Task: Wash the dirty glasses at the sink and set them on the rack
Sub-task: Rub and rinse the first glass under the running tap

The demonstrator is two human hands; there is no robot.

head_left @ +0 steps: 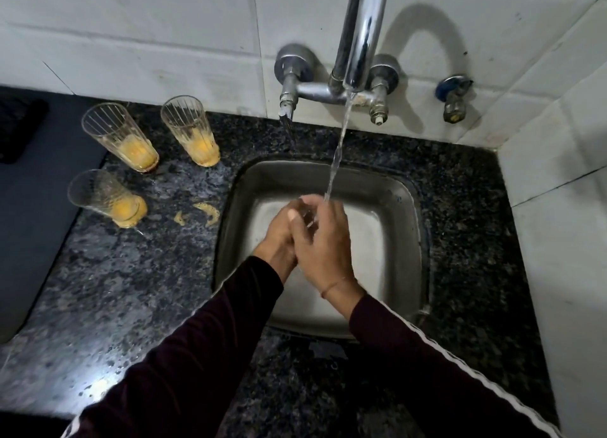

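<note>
While water runs from the tap into the steel sink, a person holds a clear glass under the stream, low over the basin. The right hand is wrapped over the glass, fingers curled round it; the left hand is tucked in against it from the other side, thumb pressing on the rim, though most of its fingers are hidden behind the right. Three more glasses wait on the dark stone counter to the left of the sink, each with orange residue at the bottom: one at the back left, one beside it nearer the tap, one in front. Smears of the same orange lie on the counter between them and the basin. To do this step well, the glass probably wants turning so the stream reaches inside, with a firm hold, since wet glass slips easily. No rack is in view. No brand, label or readable writing shows anywhere.
</note>
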